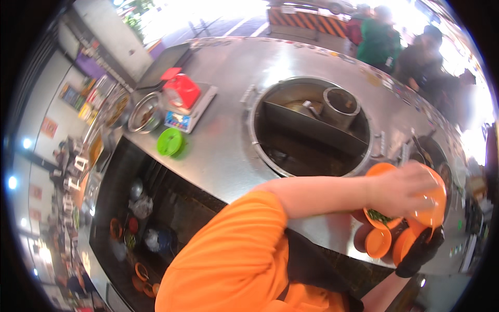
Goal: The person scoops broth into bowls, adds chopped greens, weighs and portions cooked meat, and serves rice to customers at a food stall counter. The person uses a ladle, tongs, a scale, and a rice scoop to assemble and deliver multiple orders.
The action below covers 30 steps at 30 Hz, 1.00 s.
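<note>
My bare left hand reaches across to the right, over a group of orange bowls. Motion smears its fingers, and whether they hold anything is unclear. Just below, my right hand, in a black glove, grips the lower edge of a tilted orange bowl. Pale streaks show near that bowl's lower side. Chopped greens lie in another orange bowl, partly hidden by my left hand. A smaller orange bowl sits nearer to me, beside further orange bowls.
A round divided pot with dark liquid and a metal cylinder is set into the steel counter. At left are a red scale, a green basket and a metal bowl. Several people stand beyond the counter.
</note>
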### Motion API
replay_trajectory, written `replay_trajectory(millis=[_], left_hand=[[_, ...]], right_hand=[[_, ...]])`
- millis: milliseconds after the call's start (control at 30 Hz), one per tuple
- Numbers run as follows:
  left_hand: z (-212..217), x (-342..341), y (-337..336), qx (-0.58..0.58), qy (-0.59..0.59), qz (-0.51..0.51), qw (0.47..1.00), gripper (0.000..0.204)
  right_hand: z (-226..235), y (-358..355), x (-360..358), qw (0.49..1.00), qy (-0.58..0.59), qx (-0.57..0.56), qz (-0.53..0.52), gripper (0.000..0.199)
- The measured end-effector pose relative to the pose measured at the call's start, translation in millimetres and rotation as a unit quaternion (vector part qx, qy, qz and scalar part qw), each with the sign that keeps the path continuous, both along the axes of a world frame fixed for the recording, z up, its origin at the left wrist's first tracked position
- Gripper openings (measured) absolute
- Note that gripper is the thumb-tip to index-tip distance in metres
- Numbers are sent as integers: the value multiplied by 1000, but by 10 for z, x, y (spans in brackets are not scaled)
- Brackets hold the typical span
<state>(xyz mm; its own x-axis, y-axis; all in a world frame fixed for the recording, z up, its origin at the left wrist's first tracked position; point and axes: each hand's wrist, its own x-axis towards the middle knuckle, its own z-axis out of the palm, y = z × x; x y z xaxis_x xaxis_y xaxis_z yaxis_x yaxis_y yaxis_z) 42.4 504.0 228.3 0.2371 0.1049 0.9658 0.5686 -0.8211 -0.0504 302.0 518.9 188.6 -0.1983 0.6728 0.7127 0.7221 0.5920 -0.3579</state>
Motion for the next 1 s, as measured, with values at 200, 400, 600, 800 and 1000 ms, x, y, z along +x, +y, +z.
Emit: replay_trajectory(millis=[200,400,600,800,1000], left_hand=[[-521,-2224,-2133,-258,-487,269,790,26],[-1874,-3218,-3603,-429,-612,395,534,37],[-1960,-3723,-4267,-520,-435,337,653,39],[-1726,-4966,-5738,-252,-556,536,583,23],[-1982,-5370,-5829,-520,-487,390,583,36]], right_hand=[[-346,-720,-1919,944,-44,-159,285,41],[-1024,-1465,-2987,794,-38,-430,428,50],[-1527,-1988,-3212,718,165,-584,342,53],[-1724,-2217,-3062,738,178,-631,160,42],[-1279,-2408,-3387,944,-184,-273,-25,44]])
